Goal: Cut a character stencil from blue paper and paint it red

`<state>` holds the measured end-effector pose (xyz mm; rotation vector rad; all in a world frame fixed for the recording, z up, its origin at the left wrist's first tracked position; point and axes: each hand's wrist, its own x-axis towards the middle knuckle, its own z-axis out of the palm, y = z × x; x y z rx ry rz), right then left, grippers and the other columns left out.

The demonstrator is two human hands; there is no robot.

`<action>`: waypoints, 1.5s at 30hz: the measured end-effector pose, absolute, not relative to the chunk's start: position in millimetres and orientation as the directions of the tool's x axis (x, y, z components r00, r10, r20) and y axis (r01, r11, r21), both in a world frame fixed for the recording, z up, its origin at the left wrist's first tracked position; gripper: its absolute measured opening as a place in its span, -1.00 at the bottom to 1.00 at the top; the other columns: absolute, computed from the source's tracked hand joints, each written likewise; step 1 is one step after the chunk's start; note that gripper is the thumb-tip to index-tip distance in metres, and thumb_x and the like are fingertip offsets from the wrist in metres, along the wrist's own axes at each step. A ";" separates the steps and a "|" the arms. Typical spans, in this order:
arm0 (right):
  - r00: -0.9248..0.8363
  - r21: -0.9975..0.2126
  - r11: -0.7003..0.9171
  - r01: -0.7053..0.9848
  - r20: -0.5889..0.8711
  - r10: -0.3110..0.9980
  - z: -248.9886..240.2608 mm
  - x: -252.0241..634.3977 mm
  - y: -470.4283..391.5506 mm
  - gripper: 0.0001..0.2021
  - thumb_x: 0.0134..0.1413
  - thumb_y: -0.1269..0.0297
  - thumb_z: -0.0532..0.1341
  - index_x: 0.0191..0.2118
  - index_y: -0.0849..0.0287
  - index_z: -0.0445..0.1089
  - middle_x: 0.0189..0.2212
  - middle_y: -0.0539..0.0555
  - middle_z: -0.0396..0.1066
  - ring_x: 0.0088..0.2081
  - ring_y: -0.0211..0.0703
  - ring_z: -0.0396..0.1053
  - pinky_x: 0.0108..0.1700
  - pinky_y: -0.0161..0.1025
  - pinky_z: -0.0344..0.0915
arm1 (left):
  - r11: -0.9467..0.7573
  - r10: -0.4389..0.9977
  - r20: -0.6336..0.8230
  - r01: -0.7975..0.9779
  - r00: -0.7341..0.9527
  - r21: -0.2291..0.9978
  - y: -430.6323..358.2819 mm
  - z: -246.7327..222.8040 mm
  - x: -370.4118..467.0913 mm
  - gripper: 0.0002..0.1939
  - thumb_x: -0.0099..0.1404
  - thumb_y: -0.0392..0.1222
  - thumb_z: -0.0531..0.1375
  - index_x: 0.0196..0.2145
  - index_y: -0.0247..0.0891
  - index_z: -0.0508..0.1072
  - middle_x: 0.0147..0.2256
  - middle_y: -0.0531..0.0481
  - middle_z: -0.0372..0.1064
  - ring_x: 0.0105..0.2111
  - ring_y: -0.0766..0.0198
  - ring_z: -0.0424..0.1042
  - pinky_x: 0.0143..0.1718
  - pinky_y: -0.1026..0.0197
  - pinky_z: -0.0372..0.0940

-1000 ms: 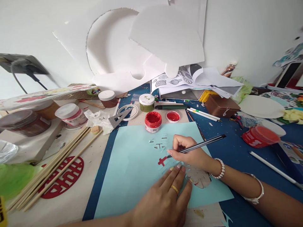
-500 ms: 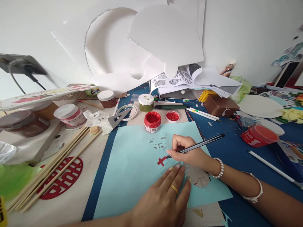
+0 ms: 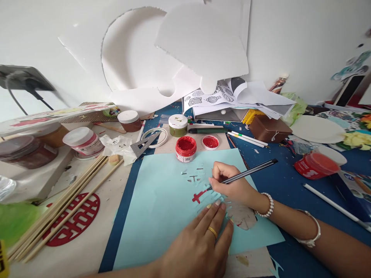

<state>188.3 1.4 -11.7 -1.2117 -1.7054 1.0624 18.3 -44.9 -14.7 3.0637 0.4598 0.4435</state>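
My right hand [image 3: 227, 179] pinches a thin dark paintbrush [image 3: 249, 171] with a pale stripe along its handle. Its tip meets the light blue paper [image 3: 156, 193] at the right end of a red painted mark [image 3: 198, 196]. Small cut slots and loose slits surround that mark, and a larger cut-out lies to its right, partly behind my hands. My left hand [image 3: 199, 241] rests flat with fingers stretched on the sheet, just below the mark. Beyond the paper's top edge stands an uncapped jar of red paint [image 3: 186, 150], its paint-smeared lid [image 3: 210, 143] beside it.
Wooden sticks [image 3: 62, 208] lie at left across a red round paper-cut [image 3: 87, 218]. Behind are a green paint jar [image 3: 178, 126], a set square [image 3: 145, 144], a roll of tape [image 3: 162, 138] and a cutter [image 3: 205, 130]. To the right are a brown box [image 3: 269, 129] and a red tub [image 3: 315, 166].
The red mark has grown longer toward the right. My right hand and the brush have shifted slightly right along it, while my left hand stays in place.
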 end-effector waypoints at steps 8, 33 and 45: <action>-0.305 -0.919 0.195 0.342 0.088 0.948 -9.1 186.7 0.2 -0.77 -0.06 0.38 0.15 -0.57 0.17 0.04 -0.64 -0.12 0.07 -0.59 -0.39 0.02 -0.58 -0.40 0.02 | -0.958 0.287 0.275 0.281 0.917 0.063 -45.3 -13.6 18.7 -0.65 0.29 -0.30 -0.09 -0.02 -0.47 0.26 0.00 -0.32 0.20 0.02 0.00 0.19 -0.04 0.06 0.19; -0.316 -0.918 0.205 0.339 0.094 0.944 -5.5 184.7 -0.5 -0.77 -0.03 0.35 0.15 -0.56 0.17 0.05 -0.64 -0.12 0.06 -0.59 -0.39 0.00 -0.58 -0.39 0.00 | -0.951 0.308 0.248 0.297 0.919 0.079 -45.0 -11.1 18.2 -0.64 0.30 -0.26 -0.09 -0.01 -0.45 0.24 0.02 -0.30 0.17 0.05 0.03 0.14 0.00 0.08 0.16; -0.306 -0.932 0.180 0.316 0.079 0.949 -4.5 184.3 0.4 -0.76 -0.03 0.31 0.16 -0.56 0.17 0.05 -0.63 -0.12 0.06 -0.59 -0.39 0.00 -0.58 -0.40 0.00 | -0.955 0.298 0.240 0.285 0.924 0.086 -45.0 -10.6 19.5 -0.64 0.30 -0.28 -0.10 0.00 -0.47 0.24 0.02 -0.31 0.18 0.05 0.03 0.14 0.00 0.08 0.15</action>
